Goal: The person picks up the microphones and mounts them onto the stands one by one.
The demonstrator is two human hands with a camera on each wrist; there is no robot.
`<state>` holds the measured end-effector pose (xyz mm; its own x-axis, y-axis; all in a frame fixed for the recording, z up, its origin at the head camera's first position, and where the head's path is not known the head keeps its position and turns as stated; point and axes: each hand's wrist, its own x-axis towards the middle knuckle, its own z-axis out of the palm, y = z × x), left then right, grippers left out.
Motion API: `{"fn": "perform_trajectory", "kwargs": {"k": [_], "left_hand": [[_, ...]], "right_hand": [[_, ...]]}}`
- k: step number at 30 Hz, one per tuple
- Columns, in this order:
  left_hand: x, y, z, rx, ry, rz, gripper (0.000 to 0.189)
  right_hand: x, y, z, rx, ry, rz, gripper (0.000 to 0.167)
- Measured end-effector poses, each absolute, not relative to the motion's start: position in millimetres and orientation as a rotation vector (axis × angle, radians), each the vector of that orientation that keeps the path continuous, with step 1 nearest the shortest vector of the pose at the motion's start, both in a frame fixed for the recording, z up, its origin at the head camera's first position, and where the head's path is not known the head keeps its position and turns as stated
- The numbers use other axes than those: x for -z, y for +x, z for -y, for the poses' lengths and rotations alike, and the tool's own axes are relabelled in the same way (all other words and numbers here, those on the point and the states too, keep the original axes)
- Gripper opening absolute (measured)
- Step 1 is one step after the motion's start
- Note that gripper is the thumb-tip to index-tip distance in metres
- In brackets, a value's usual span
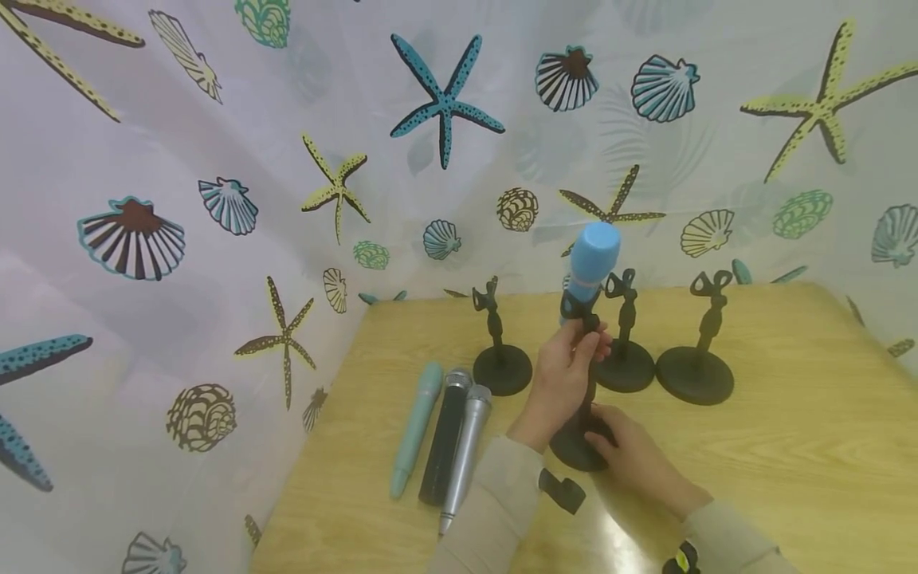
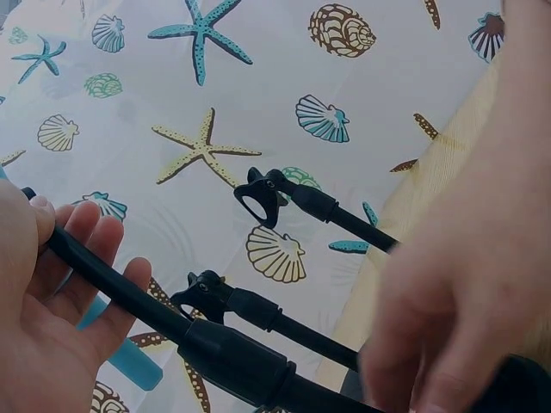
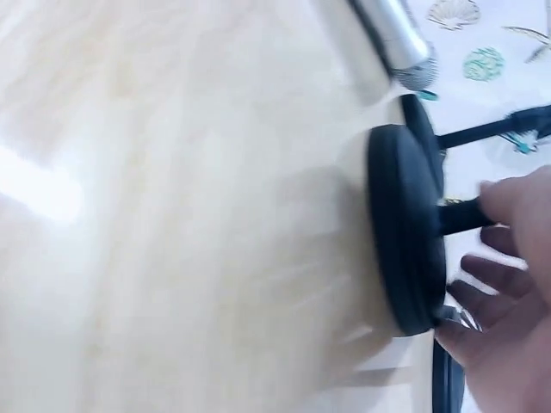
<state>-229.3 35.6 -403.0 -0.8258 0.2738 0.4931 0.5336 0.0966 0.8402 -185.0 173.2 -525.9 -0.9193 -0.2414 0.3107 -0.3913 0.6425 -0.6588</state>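
A blue microphone (image 1: 595, 255) sits tilted in the clip at the top of a black microphone stand (image 1: 570, 448). My left hand (image 1: 562, 375) grips that stand high up, just below the clip; in the left wrist view its fingers (image 2: 90, 249) curl behind the thin upper part, with the blue microphone partly hidden behind them. Down at the round base, my right hand (image 1: 638, 454) holds the stand, one finger against the pole and the thumb at the base rim, as the right wrist view shows. Whether the base (image 3: 400, 232) touches the table cannot be told.
Several other black stands with bare clips are around it: one at the left (image 1: 502, 371), one just behind (image 1: 626, 367), one at the right (image 1: 696, 375). Left of my arm lie a green microphone (image 1: 416, 430), a black one (image 1: 446, 438) and a silver one (image 1: 466, 450). A patterned curtain (image 1: 430, 191) borders the wooden table (image 1: 803, 446).
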Motion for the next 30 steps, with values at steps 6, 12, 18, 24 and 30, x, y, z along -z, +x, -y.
{"fn": "perform_trajectory", "kwargs": {"k": [6, 12, 18, 24, 30], "left_hand": [[402.0, -228.8, -34.7, 1.812, -0.806, 2.173, 0.031], [402.4, -228.4, -33.9, 1.802, -0.786, 2.184, 0.030], [403.8, -228.0, -33.6, 1.806, -0.778, 2.188, 0.028], [405.1, -228.9, -34.1, 1.820, -0.802, 2.170, 0.029], [404.5, -229.4, -33.1, 1.813, -0.816, 2.147, 0.028]], "right_hand": [[496.7, -193.2, -174.4, -1.394, 0.451, 2.562, 0.037], [477.1, -193.7, -170.2, -1.430, 0.444, 2.454, 0.034], [474.0, -192.1, -166.8, -1.415, 0.405, 2.412, 0.032], [472.9, -193.7, -164.1, -1.384, 0.426, 2.369, 0.030], [473.8, -194.7, -164.7, -1.407, 0.442, 2.381, 0.031]]}}
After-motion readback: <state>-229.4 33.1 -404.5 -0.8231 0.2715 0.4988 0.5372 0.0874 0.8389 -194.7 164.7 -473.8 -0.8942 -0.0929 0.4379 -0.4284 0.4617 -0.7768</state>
